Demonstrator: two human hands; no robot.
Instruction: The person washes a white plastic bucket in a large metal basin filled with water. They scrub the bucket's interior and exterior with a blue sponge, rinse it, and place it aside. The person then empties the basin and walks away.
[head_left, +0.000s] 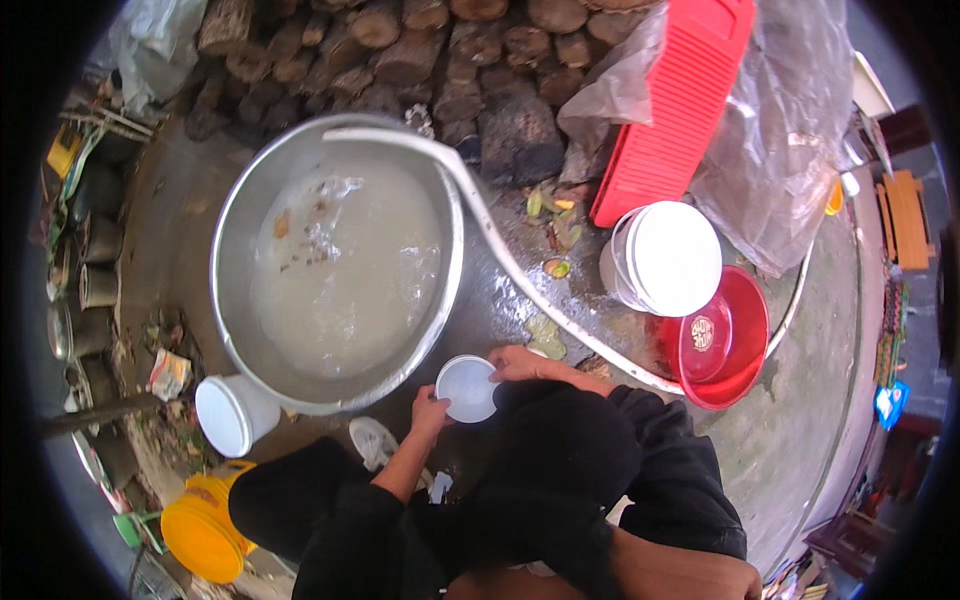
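Between my two hands is a round, translucent white plastic container (466, 391), held by its rim in front of my body. My left hand (431, 411) grips its left side and my right hand (516, 365) grips its upper right side. Just beyond, up and to the left, stands a large round metal basin (225, 285) with cloudy water and some brown bits in it. A white hose (495, 240) lies over the basin's far rim and runs down to the right, passing by a red plastic basin (731, 337).
Stacked logs (450, 56) line the far side. A lidded white bucket (671, 259) stands near a red ridged plastic board (675, 112). Plastic sheeting (780, 150) hangs at the right. Another white bucket (232, 416) and a yellow bucket (206, 525) stand at the left. The concrete ground is wet.
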